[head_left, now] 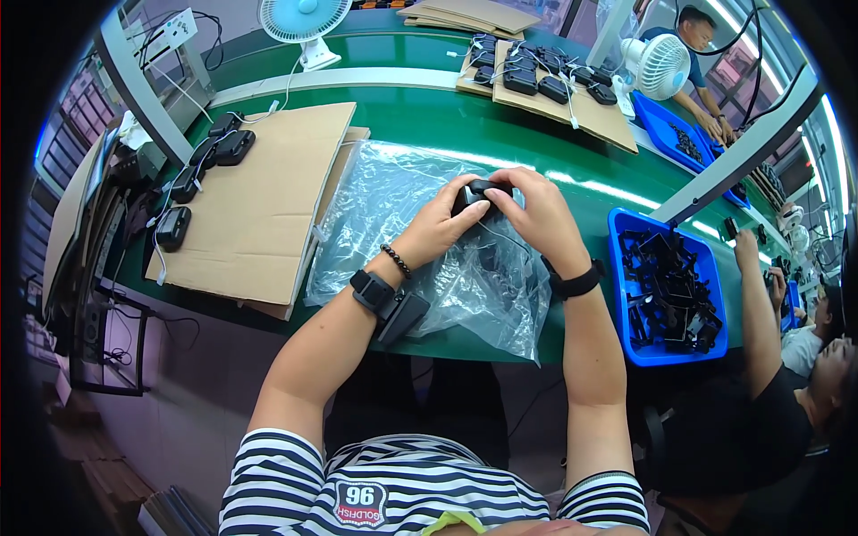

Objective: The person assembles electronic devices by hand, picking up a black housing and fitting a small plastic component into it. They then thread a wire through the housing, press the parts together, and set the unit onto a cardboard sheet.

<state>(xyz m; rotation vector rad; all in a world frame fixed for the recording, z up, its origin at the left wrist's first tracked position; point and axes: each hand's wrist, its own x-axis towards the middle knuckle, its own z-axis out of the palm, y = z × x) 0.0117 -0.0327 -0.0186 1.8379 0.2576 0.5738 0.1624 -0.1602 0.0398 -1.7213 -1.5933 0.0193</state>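
Both hands meet over a clear plastic bag (384, 205) spread on the green bench. Between them is a small black plastic device (466, 196) with a thin pale cable trailing down onto the bag. My left hand (438, 221) grips the device from the left, its thumb along the near side. My right hand (534, 214) closes on the device's right end with thumb and fingers. Fingers and thumbs cover much of the device, so its exact kind cannot be made out.
Cardboard sheets (259, 196) lie on the left, with several black cabled devices (234, 147) along their edge. A blue bin (617, 295) of black plastic parts stands at right. More devices sit on far cardboard (581, 112). Two fans (306, 18) and co-workers (693, 54) are beyond.
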